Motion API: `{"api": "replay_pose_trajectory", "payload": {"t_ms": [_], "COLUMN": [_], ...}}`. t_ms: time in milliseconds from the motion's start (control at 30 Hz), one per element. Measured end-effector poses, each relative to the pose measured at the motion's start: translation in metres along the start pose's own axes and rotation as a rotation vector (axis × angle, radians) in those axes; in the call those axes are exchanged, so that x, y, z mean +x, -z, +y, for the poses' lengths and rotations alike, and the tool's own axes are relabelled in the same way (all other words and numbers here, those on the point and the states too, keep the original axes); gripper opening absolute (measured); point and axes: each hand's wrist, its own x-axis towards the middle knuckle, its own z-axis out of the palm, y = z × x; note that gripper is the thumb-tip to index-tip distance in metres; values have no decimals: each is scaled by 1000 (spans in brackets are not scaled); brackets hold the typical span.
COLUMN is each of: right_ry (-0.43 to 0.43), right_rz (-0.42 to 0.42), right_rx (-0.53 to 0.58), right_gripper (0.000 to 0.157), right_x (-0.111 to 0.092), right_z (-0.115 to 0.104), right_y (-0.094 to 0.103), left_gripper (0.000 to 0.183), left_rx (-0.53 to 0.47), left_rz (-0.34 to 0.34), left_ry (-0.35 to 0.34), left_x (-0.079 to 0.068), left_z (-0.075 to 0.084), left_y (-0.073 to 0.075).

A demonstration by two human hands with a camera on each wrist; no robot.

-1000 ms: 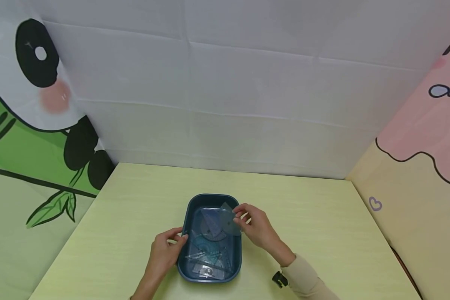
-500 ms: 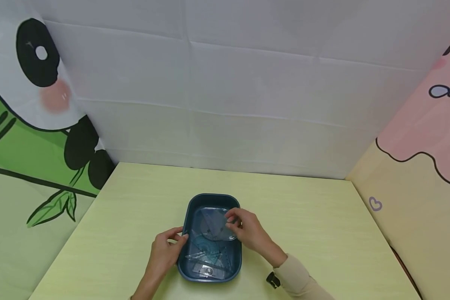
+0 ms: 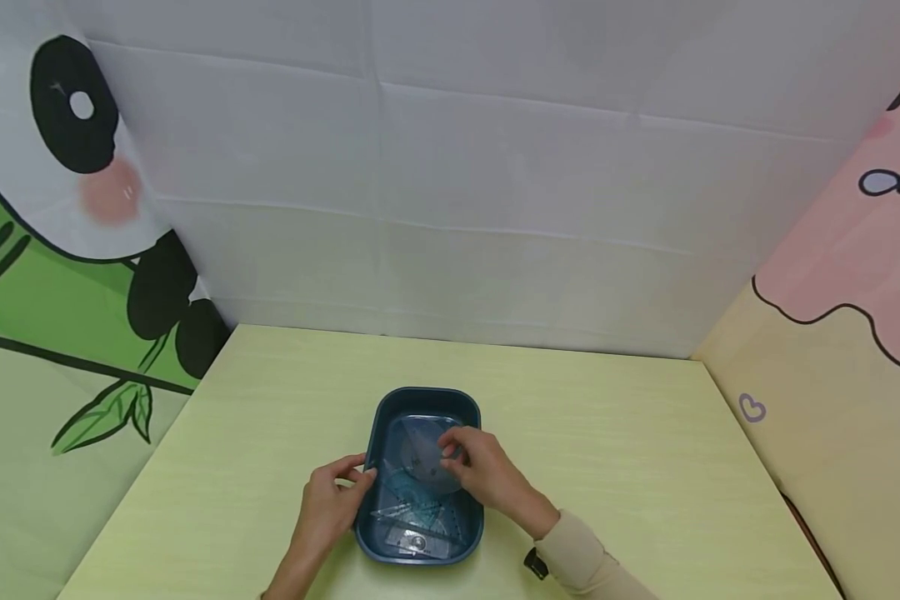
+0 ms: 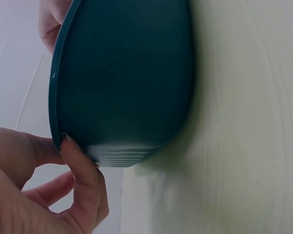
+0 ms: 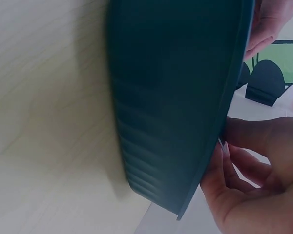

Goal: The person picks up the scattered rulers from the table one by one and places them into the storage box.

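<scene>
A dark blue-green plastic tray stands on the table. My left hand pinches its left rim between thumb and fingers, and the left wrist view shows the fingers on the tray wall. Over the tray's right side, my right hand pinches a thin, clear, round-edged plastic piece that looks like a protractor. Only a thin edge of it shows in the right wrist view. Inside the tray lie a bluish transparent drawing piece, clear set squares and a small clear rectangular item.
The pale yellow table extends around the tray on all sides. A white cloth wall rises behind it, with printed cartoon panels at left and right. A small black device is at the right sleeve.
My right hand has moved left and slightly down over the tray, carrying the clear protractor-like piece further in. The left hand and the tray stay where they were.
</scene>
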Motion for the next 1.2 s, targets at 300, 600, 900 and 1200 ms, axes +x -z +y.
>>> {"api": "replay_pose_trajectory", "payload": {"t_ms": [300,600,900,1200], "right_ry": [8,33,62,124], "right_rz": [-41,-63,-71,-81], "right_rx": [-74,-107,-263,-452], "right_gripper": [18,20,23,25], "right_x": [0,1,2,2], "right_z": [2,1,1,-3], "right_y": [-10,-13,-17,-16], "left_gripper": [32,32,31,34], "left_rx": [-3,-16,-21,-26], "left_rz": [1,1,3,-1], "left_ry": [5,1,0,-7], "left_x": [0,-1,-1,-1], "left_z": [0,1,2,2], "left_y": [0,0,-1,-1]}}
